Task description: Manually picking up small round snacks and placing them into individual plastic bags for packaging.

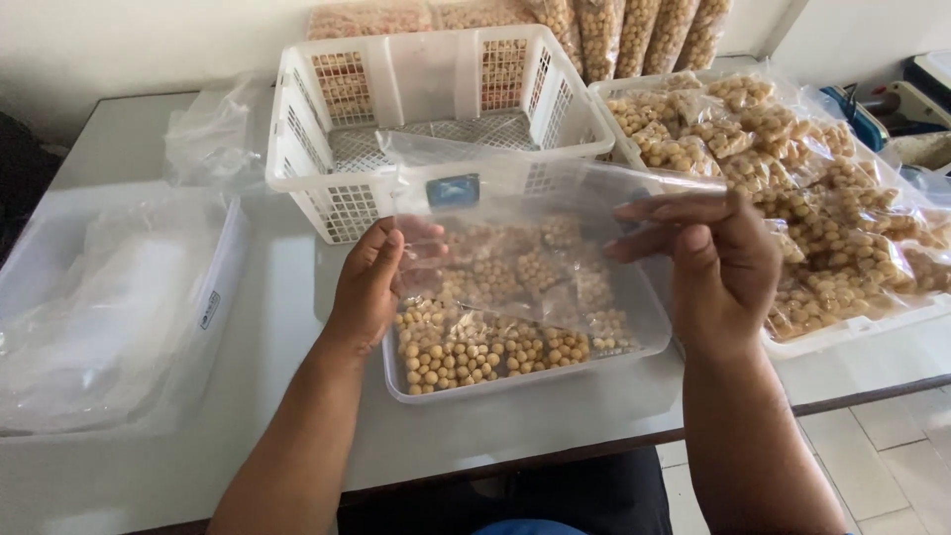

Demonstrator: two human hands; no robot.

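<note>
Above the near tray (515, 381) of small snack packets (466, 352), both hands, left hand (369, 287) and right hand (718, 263), pinch an empty clear bag (515, 213) with closed fingers, nothing yet inside it, and the far white basket (426, 114) holds nothing.

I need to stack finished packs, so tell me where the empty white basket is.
In the head view, the white basket sits at the table's far centre, behind the clear bag both hands hold, left of the tray of filled packs.

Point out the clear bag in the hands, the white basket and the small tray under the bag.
clear bag (515, 213): head view, middle of the film.
white basket (297, 183): head view, left front rim.
small tray (495, 384): head view, front rim.
</note>
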